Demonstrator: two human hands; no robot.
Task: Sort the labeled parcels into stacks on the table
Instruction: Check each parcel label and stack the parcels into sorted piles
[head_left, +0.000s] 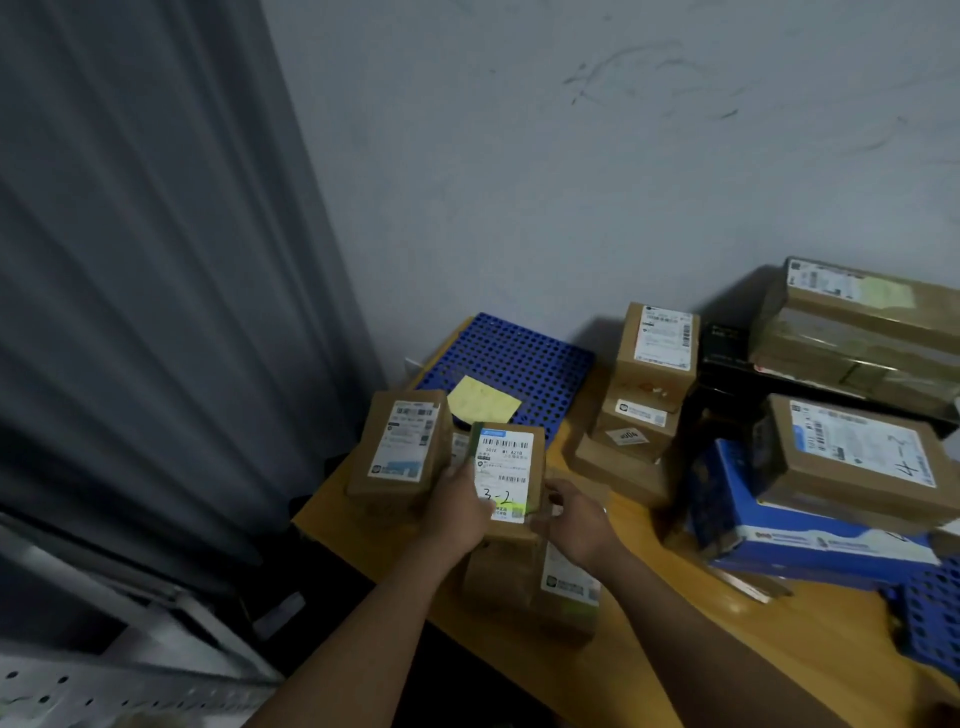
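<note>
A small brown parcel (511, 470) with a white label hand-marked "3-2" is held over the table's near left corner. My left hand (460, 512) grips its left edge, thumb on the label. Its right side is met by my right hand (576, 522), fingers curled at the edge. Under it lie more brown parcels (540, 587). Another labeled parcel (402, 449) stands just to the left. A stack of three small parcels (647, 395) rises behind to the right.
The wooden table (701, 629) carries a blue perforated tray (511, 358) with a yellow note (483, 400), a blue carton (769, 525) under a parcel marked "4-2" (852, 457), and taped boxes (857, 332) at the wall. Grey curtain and metal shelving stand left.
</note>
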